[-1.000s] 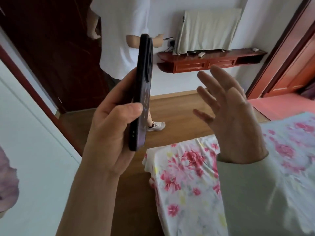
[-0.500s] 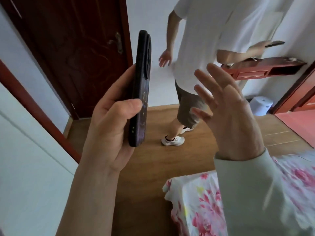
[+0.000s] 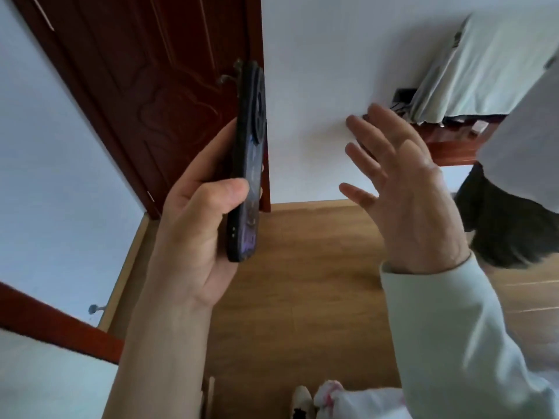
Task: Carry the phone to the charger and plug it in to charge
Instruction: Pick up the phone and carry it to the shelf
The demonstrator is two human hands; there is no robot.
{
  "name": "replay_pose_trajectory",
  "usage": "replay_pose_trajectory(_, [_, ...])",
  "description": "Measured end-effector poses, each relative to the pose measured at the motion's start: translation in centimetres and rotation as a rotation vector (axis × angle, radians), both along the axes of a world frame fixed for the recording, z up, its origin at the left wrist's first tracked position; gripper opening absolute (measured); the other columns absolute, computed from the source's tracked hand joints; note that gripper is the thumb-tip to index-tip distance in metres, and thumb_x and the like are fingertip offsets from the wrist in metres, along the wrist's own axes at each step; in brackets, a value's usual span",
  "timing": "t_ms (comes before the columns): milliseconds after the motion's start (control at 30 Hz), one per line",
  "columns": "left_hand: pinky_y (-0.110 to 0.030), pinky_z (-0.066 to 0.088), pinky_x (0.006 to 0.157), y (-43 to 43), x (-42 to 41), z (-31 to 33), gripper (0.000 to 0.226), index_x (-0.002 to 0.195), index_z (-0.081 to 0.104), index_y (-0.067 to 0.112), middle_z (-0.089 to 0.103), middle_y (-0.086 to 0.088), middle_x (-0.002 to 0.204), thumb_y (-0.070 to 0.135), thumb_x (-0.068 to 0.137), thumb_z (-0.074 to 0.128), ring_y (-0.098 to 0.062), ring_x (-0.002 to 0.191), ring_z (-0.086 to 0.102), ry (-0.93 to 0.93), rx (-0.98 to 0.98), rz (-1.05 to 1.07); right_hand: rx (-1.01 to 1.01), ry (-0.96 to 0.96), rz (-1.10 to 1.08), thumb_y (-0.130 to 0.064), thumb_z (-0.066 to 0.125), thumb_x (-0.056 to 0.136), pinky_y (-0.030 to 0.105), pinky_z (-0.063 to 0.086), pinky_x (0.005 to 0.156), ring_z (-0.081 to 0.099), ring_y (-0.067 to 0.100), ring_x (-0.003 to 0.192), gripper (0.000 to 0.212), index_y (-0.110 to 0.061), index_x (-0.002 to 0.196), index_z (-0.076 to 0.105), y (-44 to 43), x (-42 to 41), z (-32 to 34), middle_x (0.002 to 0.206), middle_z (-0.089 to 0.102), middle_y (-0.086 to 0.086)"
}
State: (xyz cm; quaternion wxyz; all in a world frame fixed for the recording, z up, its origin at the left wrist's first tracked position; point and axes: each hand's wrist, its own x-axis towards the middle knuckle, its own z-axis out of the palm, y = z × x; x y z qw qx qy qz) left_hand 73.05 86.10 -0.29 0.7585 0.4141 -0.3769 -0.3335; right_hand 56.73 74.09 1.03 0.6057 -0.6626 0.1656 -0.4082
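**Phone held upright in left hand, right hand empty**

The phone (image 3: 248, 164) is gripped edge-on and upright by the left hand (image 3: 193, 225), thumb pressed on its side, raised in front of the dark red door (image 3: 157, 86). The right hand (image 3: 405, 195) is held up with fingers spread, nothing in it. Wooden floor (image 3: 317, 267) is seen below. Another person's dark shorts (image 3: 508, 225) are seen at right.

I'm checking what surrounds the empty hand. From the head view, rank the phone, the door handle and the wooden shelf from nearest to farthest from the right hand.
1. Wooden shelf: just behind the right hand, against the wall on its right.
2. Phone: upright in the left hand, across the gap.
3. Door handle: past the phone, upper left.
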Motion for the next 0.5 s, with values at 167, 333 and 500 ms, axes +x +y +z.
replay_pose_trajectory(167, [-0.025,0.053,0.087,-8.2,4.5,1.1,0.072,0.147,0.051,0.014,0.062,-0.006,0.133,0.014,0.076,0.055,-0.014,0.116,0.059,0.008,-0.027,0.0,-0.003,-0.006,0.018,-0.061,0.055,0.073,0.047,0.044,0.105,0.051,0.005,0.134,0.053,-0.05,0.125,0.055,-8.1,5.2,1.3,0.141,0.058,-0.021])
replay_pose_trajectory(333, [-0.028,0.049,0.092,-15.3,7.9,1.6,0.073,0.147,0.051,0.016,0.059,-0.007,0.138,0.017,0.074,0.056,-0.018,0.121,0.054,-0.002,-0.019,-0.007,-0.027,0.011,0.003,-0.067,0.064,0.069,0.048,0.043,0.105,0.05,0.006,0.135,0.06,-0.051,0.126,0.055,-14.5,8.5,2.0,0.141,0.057,-0.021])
replay_pose_trajectory(500, [-0.034,0.044,0.095,-22.6,11.0,1.3,0.073,0.147,0.052,0.018,0.057,-0.014,0.138,0.02,0.073,0.057,-0.022,0.118,0.05,-0.024,-0.005,-0.071,-0.025,0.015,-0.051,-0.059,0.047,0.074,0.047,0.043,0.107,0.05,0.005,0.134,0.053,-0.051,0.126,0.053,-20.8,11.0,1.7,0.141,0.057,-0.023])
